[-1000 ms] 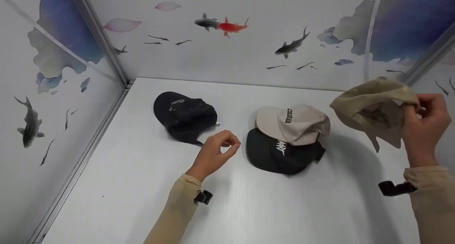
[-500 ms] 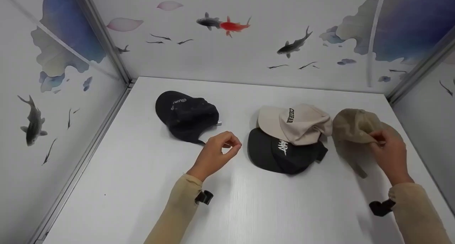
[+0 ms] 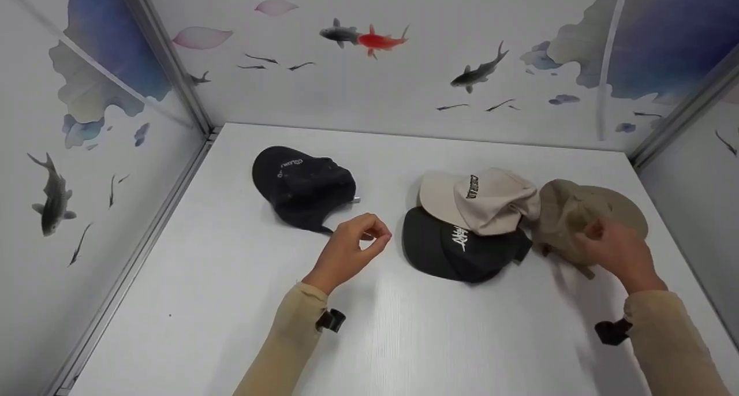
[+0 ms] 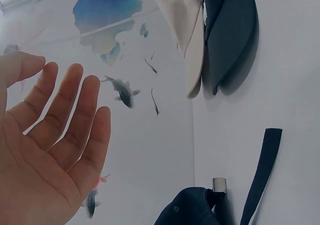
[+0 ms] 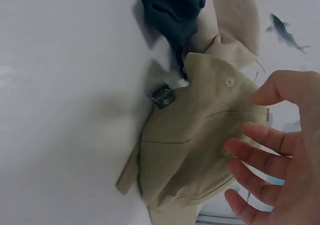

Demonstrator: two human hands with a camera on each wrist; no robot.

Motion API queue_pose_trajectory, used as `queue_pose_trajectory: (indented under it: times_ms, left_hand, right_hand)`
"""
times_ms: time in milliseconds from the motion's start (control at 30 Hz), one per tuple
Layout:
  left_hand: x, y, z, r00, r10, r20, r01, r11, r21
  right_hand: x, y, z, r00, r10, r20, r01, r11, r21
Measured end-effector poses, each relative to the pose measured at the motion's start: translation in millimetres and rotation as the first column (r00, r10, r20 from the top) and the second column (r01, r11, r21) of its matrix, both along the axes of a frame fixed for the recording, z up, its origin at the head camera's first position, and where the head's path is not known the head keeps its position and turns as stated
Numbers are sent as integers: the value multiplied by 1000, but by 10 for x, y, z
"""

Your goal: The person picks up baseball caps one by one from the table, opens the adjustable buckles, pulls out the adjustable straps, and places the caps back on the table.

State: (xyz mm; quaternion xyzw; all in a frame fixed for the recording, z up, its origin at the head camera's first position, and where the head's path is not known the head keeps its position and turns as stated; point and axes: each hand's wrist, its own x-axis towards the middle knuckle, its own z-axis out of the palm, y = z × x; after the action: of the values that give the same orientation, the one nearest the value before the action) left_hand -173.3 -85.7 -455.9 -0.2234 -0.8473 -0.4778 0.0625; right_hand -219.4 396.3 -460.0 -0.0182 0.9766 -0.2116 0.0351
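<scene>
In the head view a khaki cap (image 3: 618, 205) lies at the right of the table, its brim pointing right. My right hand (image 3: 620, 251) is over its near side. Fingers spread and loosely bent, this hand holds nothing in the right wrist view, and the khaki cap's strap and buckle (image 5: 162, 96) show there. Left of it, a cream cap (image 3: 479, 202) overlaps a black cap with white lettering (image 3: 456, 249). Another dark cap (image 3: 303, 188) sits at the left. My left hand (image 3: 349, 249) hovers near its strap (image 4: 262, 170), fingers loosely curled around nothing.
The white tabletop (image 3: 231, 303) is bounded by a back wall (image 3: 369, 101) and side walls, all printed with fish. A metal frame edge (image 3: 144, 251) runs along the left side. Black bands are worn at both wrists.
My right hand brought the khaki cap down and left from the air, laid it beside the cream cap, and let go of it. My left hand stayed in place.
</scene>
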Motion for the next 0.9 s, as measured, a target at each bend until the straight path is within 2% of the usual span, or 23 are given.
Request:
queue_pose_trajectory:
  times_ms: [133, 300, 533, 733, 900]
  left_hand:
    - [-1, -5, -4, 1000, 3, -7, -3, 1000, -5]
    - [1, -3, -13, 1000, 2, -4, -2, 1000, -5]
    - [9, 8, -28, 1000, 4, 11, -4, 1000, -23]
    - [26, 7, -35, 1000, 6, 16, -6, 999, -33]
    - [32, 15, -40, 1000, 1, 19, 0, 1000, -26]
  right_hand:
    - [-49, -186, 91, 992, -31, -119, 27, 999, -36]
    - [-137, -398, 122, 973, 1, -232, -22, 996, -89]
    - [-248, -592, 64, 961, 52, -270, -77, 994, -82]
    - [-387, -699, -88, 936, 116, -334, -143, 988, -57]
    - [-459, -759, -150, 950, 181, -253, -196, 980, -33]
